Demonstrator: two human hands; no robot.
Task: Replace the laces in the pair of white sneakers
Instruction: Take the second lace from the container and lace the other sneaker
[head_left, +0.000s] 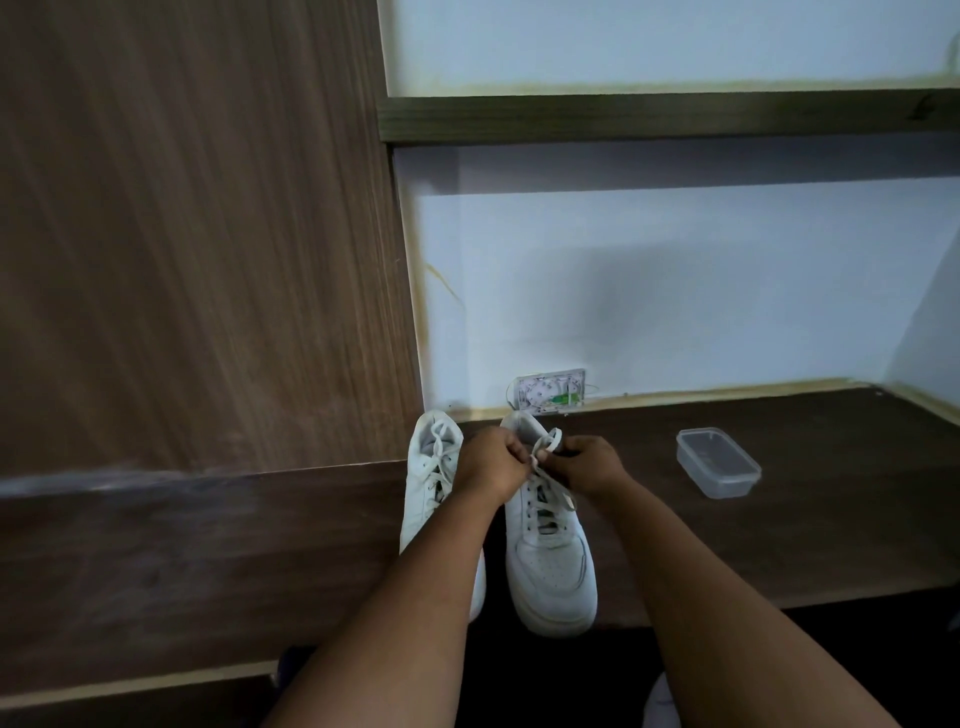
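The scene is dim and evenly lit, with a cool bluish cast on the white wall (675, 291). A soft, broad shadow lies under the dark shelf (665, 117) across the top of the frame, and a fainter grey patch falls on the wall at center right. The dark desk surface (831, 519) swallows most detail. The wood panel (197, 234) on the left is smeared by motion blur, its grain streaked. Wide-angle distortion bends the shelf and desk edges toward the frame's borders. The forearms at the bottom are soft. No glare shows; the white sneakers (550, 551) stay the brightest, fairly sharp area.
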